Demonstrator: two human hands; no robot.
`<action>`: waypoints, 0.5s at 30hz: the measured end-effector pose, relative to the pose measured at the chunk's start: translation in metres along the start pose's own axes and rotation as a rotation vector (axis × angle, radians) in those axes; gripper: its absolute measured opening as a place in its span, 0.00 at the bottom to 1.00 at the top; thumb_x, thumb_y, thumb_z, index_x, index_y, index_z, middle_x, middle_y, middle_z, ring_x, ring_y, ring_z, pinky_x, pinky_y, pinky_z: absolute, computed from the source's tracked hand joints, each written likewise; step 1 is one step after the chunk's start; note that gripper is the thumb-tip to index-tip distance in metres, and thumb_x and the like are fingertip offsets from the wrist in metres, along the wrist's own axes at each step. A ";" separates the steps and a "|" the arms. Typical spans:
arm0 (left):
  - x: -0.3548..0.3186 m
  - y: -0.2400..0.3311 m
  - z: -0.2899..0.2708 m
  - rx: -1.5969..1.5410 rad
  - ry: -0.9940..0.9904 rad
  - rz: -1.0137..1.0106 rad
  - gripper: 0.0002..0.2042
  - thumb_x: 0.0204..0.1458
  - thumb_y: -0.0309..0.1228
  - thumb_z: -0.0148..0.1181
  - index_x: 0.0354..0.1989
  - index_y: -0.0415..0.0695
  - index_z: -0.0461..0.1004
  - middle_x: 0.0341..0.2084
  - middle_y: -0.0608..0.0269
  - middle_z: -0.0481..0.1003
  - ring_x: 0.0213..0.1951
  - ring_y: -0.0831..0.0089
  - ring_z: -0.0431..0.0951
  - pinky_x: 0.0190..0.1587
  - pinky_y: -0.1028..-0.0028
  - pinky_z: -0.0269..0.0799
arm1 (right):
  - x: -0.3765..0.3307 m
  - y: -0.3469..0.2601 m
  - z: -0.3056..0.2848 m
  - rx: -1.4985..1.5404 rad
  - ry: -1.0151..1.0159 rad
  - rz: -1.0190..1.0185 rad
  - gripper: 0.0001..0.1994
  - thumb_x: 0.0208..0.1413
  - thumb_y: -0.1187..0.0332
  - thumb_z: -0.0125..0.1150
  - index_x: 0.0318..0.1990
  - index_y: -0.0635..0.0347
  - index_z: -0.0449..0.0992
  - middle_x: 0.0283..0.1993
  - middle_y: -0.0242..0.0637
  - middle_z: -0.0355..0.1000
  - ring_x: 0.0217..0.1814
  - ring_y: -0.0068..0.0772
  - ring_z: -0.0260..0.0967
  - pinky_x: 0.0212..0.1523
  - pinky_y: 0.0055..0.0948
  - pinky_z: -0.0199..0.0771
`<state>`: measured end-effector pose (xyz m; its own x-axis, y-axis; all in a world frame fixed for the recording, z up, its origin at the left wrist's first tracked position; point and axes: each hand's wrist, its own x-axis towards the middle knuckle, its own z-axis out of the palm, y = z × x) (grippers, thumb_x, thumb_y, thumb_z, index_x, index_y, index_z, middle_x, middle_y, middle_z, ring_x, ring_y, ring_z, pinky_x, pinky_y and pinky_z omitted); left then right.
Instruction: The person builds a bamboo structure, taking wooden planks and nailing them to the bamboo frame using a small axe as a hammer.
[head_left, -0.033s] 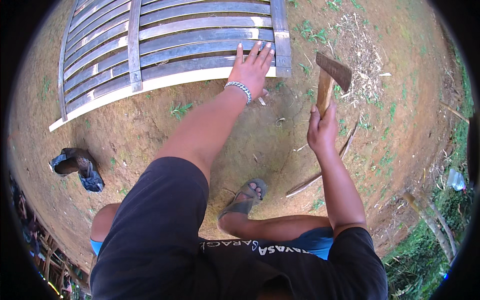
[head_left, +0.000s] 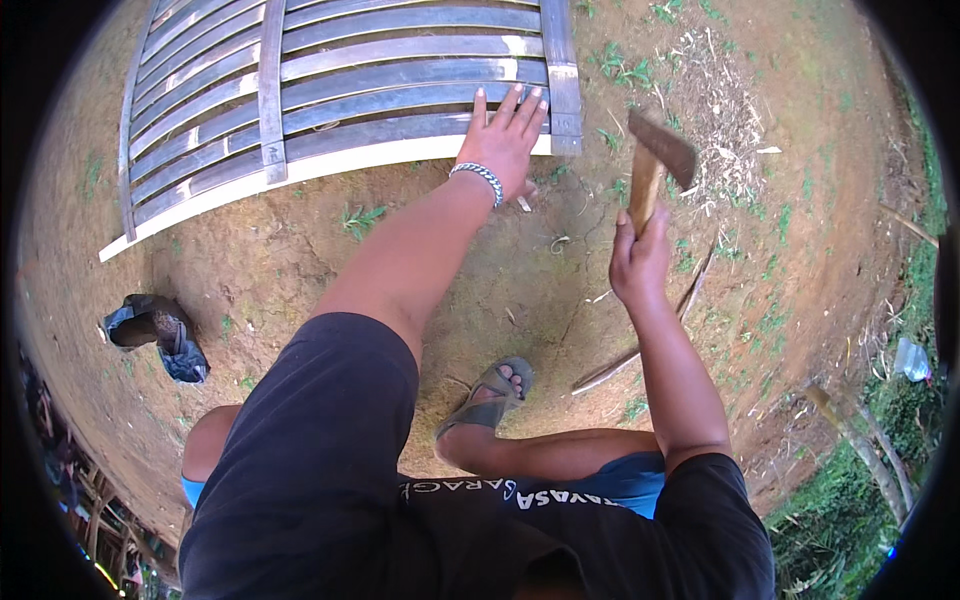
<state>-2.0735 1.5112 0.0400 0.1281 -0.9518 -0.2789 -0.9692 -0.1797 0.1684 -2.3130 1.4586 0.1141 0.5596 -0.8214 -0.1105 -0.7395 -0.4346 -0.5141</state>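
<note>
My left hand point(head_left: 505, 140), with a chain bracelet on its wrist, lies with fingers spread on the near right corner of a slatted panel point(head_left: 410, 75). Dark weathered slats run across it, held by crosspieces, and a pale strip point(head_left: 350, 157) forms its near edge. A small light sliver point(head_left: 524, 203) shows just below that hand's thumb. Off to the right, my right hand point(head_left: 641, 262) is closed around the wooden handle of a hatchet point(head_left: 646, 185). Its dark, rusty metal head is raised above the ground, apart from the panel.
Wood chips point(head_left: 725, 110) are scattered on the bare earth beyond the hatchet. A long split stick point(head_left: 610, 372) lies near my sandalled foot point(head_left: 490, 400). At the left sits a crumpled dark bag point(head_left: 165, 335). Logs point(head_left: 855, 440) and a clear plastic container point(head_left: 911, 359) lie by greenery at the right.
My right hand and the hatchet have shifted slightly to the left. My left hand stays in place on the panel.
</note>
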 end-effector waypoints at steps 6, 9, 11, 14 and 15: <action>-0.056 -0.048 -0.010 -0.076 -0.061 0.312 0.60 0.45 0.61 0.69 0.77 0.40 0.40 0.77 0.49 0.41 0.77 0.57 0.43 0.75 0.43 0.39 | -0.015 0.025 -0.009 -0.024 -0.364 -0.062 0.25 0.64 0.71 0.55 0.67 0.52 0.60 0.48 0.62 0.74 0.48 0.68 0.73 0.46 0.54 0.74; -0.198 -0.122 -0.025 -0.351 -0.737 0.208 0.52 0.46 0.61 0.68 0.73 0.40 0.55 0.69 0.40 0.61 0.69 0.50 0.63 0.72 0.57 0.57 | -0.013 0.031 -0.039 -0.137 -0.571 -0.192 0.25 0.63 0.71 0.56 0.67 0.50 0.61 0.46 0.61 0.75 0.47 0.67 0.73 0.45 0.55 0.74; -0.288 -0.161 -0.068 -0.420 -1.107 -0.117 0.53 0.44 0.67 0.66 0.72 0.40 0.60 0.65 0.37 0.66 0.66 0.47 0.68 0.68 0.60 0.62 | -0.013 0.033 -0.045 -0.211 -0.664 -0.243 0.24 0.62 0.71 0.56 0.66 0.50 0.61 0.45 0.60 0.75 0.47 0.66 0.73 0.44 0.56 0.74; -0.425 -0.198 -0.103 -0.482 -1.027 -0.504 0.54 0.45 0.70 0.63 0.71 0.38 0.61 0.61 0.38 0.71 0.64 0.49 0.71 0.66 0.63 0.66 | -0.008 0.030 -0.035 -0.276 -0.779 -0.327 0.23 0.62 0.70 0.55 0.65 0.50 0.62 0.45 0.59 0.76 0.46 0.66 0.74 0.44 0.57 0.73; -0.457 -0.208 -0.111 -0.542 -0.965 -0.640 0.51 0.47 0.67 0.64 0.69 0.37 0.63 0.61 0.39 0.71 0.64 0.51 0.71 0.65 0.63 0.67 | -0.004 0.028 -0.029 -0.278 -0.821 -0.354 0.23 0.63 0.70 0.54 0.65 0.50 0.62 0.45 0.59 0.76 0.46 0.66 0.74 0.44 0.57 0.73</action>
<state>-1.9074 1.9558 0.2374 0.1130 -0.1333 -0.9846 -0.5535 -0.8314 0.0491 -2.3466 1.4388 0.1246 0.7802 -0.1523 -0.6067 -0.4789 -0.7695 -0.4226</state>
